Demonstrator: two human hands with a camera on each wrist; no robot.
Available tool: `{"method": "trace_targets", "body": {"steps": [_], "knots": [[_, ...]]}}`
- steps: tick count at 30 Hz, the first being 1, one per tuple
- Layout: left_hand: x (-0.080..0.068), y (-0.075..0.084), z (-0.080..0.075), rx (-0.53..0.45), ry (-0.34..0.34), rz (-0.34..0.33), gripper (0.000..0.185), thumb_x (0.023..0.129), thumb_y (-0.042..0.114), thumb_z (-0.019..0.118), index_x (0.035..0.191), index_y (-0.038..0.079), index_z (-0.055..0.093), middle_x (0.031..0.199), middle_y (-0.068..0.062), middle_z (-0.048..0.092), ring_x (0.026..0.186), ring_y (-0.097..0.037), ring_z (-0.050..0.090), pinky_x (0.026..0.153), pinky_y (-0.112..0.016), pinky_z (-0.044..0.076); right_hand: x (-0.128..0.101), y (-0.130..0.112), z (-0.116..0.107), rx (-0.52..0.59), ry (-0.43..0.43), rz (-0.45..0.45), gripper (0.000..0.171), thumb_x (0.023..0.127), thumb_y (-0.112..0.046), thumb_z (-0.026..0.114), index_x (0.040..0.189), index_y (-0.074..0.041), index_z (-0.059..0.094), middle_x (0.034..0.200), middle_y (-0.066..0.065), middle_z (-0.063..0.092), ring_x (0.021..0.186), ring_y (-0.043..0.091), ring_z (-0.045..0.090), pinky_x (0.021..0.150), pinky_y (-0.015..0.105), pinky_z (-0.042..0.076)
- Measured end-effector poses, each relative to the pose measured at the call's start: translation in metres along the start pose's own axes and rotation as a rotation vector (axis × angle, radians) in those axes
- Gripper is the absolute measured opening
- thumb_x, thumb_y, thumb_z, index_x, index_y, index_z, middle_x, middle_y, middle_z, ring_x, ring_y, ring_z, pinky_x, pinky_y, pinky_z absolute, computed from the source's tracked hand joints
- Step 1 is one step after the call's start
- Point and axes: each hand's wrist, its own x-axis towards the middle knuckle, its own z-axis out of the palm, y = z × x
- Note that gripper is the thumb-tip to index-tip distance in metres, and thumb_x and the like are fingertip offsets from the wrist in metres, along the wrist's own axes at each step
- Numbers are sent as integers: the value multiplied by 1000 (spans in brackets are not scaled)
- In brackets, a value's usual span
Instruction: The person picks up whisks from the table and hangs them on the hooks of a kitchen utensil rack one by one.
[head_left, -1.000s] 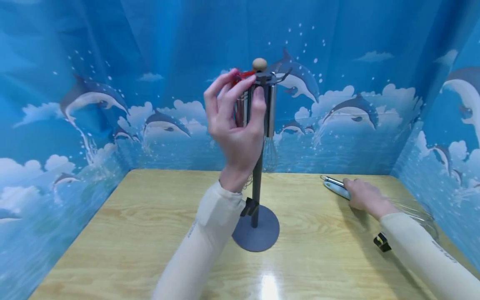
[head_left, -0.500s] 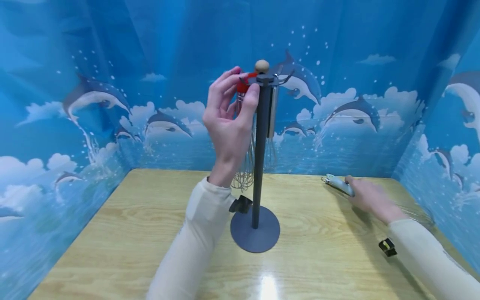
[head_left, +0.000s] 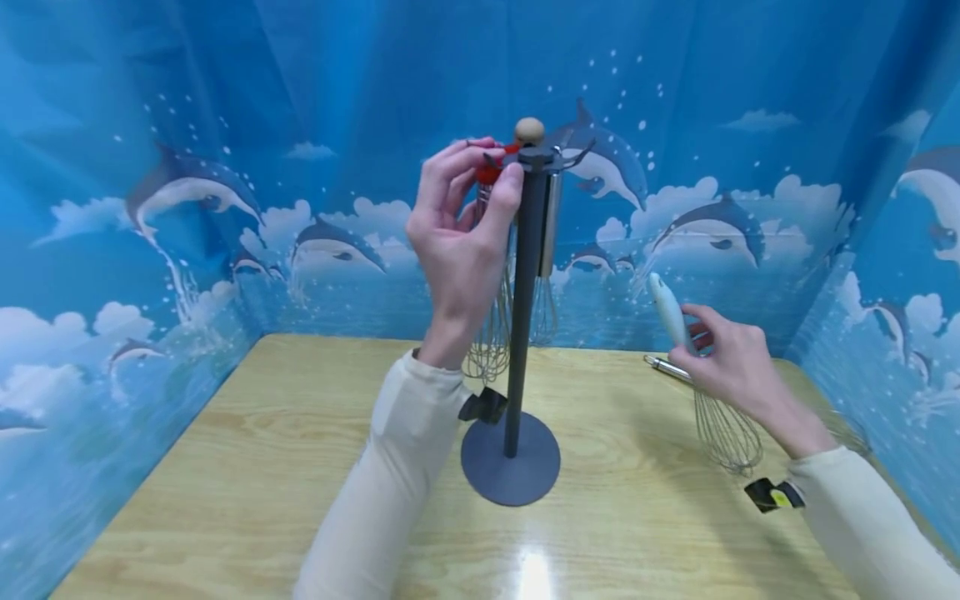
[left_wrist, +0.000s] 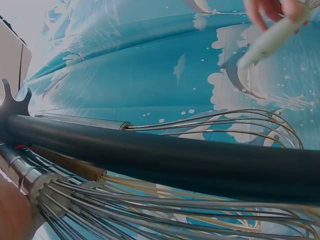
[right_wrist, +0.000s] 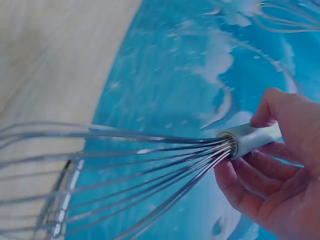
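A dark whisk stand [head_left: 517, 333] with a round base and wooden knob stands mid-table. My left hand [head_left: 461, 225] is at its top, thumb and fingers curled around a red-topped whisk [head_left: 489, 175] that hangs from a hook. The thumb lies against or close to the post; exact contact is unclear. That whisk's metal collar [left_wrist: 42, 187] shows in the left wrist view. My right hand [head_left: 723, 358] grips a whisk by its pale blue handle [head_left: 667, 312], raised above the table at right. Its wire loops [right_wrist: 150, 165] point down and fan out in the right wrist view.
A metal-handled whisk [head_left: 546, 225] hangs on the stand's right side. A wooden-handled whisk [left_wrist: 75, 162] hangs behind the post. Another metal-handled whisk [head_left: 667, 367] lies on the wooden table [head_left: 300, 433] beneath my right hand. Blue dolphin-print curtains [head_left: 375, 100] enclose the table.
My right hand has picked the pale blue-handled whisk off the table and lifted it, tilting its handle upward. My left hand has shifted slightly at the stand's top, thumb moving lower left.
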Motion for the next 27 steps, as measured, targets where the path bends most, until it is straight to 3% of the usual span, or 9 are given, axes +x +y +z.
{"method": "trace_targets", "body": {"steps": [3, 6, 8, 11, 18, 27], "knots": [[0, 1, 1, -4, 1, 7, 27, 92, 2, 66, 116, -11, 61, 127, -22, 58, 116, -25, 68, 87, -39, 65, 5, -15, -7, 53, 62, 20, 54, 83, -9, 72, 134, 5, 60, 95, 28, 75, 71, 27, 74, 63, 34, 61], [1, 1, 1, -8, 1, 9, 27, 92, 2, 66, 115, -10, 61, 126, -22, 58, 114, -25, 68, 85, -34, 65, 10, -29, -15, 118, 103, 56, 54, 84, -10, 72, 135, 1, 61, 98, 26, 75, 71, -2, 67, 63, 7, 50], [2, 1, 1, -9, 3, 8, 27, 92, 2, 66, 115, -10, 61, 126, -21, 58, 113, -25, 69, 82, -31, 64, 14, -38, -20, 162, 121, 84, 54, 85, -10, 71, 137, -1, 61, 101, 26, 75, 72, -17, 58, 64, -2, 43], [2, 1, 1, -9, 7, 5, 26, 92, 3, 66, 114, -10, 61, 125, -20, 58, 111, -26, 69, 76, -26, 63, 19, -54, -27, 233, 146, 103, 53, 87, -9, 69, 139, -3, 60, 105, 27, 75, 75, -26, 53, 67, -4, 44], [3, 0, 2, 4, 7, 2, 25, 92, 5, 66, 112, -10, 62, 123, -17, 58, 107, -25, 69, 63, -20, 55, 32, -87, -42, 406, 175, 48, 52, 90, -3, 65, 142, -9, 60, 109, 26, 74, 82, -16, 66, 75, 3, 54], [3, -1, 2, 24, -7, 8, 25, 93, 5, 66, 112, -9, 62, 123, -20, 58, 110, -25, 68, 74, -25, 62, 51, -125, -59, 510, 179, -35, 53, 94, -3, 64, 145, -13, 58, 115, 22, 74, 88, -5, 72, 81, 9, 57]]}}
